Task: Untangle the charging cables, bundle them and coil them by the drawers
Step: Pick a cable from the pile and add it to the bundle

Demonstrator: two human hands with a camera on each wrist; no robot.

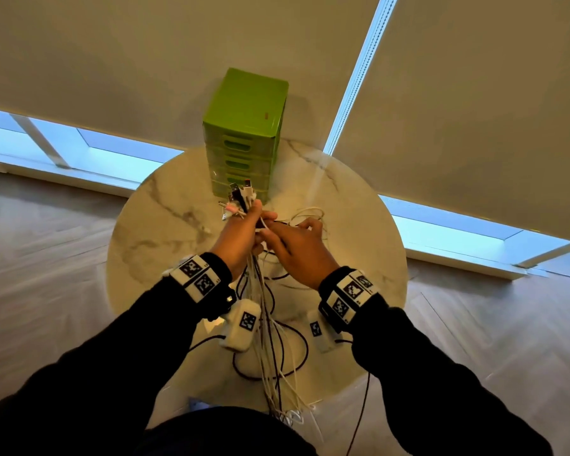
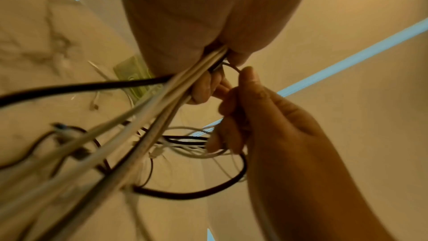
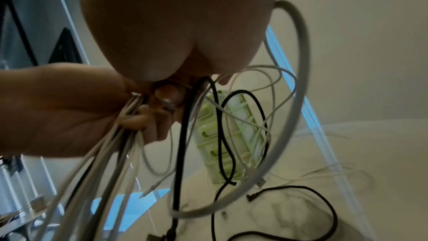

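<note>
Over the table my left hand point(image 1: 239, 232) grips a bundle of white and black charging cables point(image 1: 260, 284). Their plug ends point(image 1: 239, 195) stick up out of the fist and the long strands hang down past the table's near edge. In the left wrist view my fingers point(image 2: 203, 89) curl round the bundle point(image 2: 162, 103). My right hand point(image 1: 298, 240) is against the left one, pinching cables beside the fist. Its fingers point(image 2: 222, 138) hold several white loops, and a black cable point(image 3: 183, 135) drops from it. The green drawers point(image 1: 244, 126) stand upright just behind the hands.
The round marble table point(image 1: 165, 225) carries loose white loops point(image 1: 310, 213) to the right of my hands and black cable loops point(image 1: 297, 353) near its front edge. Roller blinds and low windows lie behind the table, with wooden floor around it.
</note>
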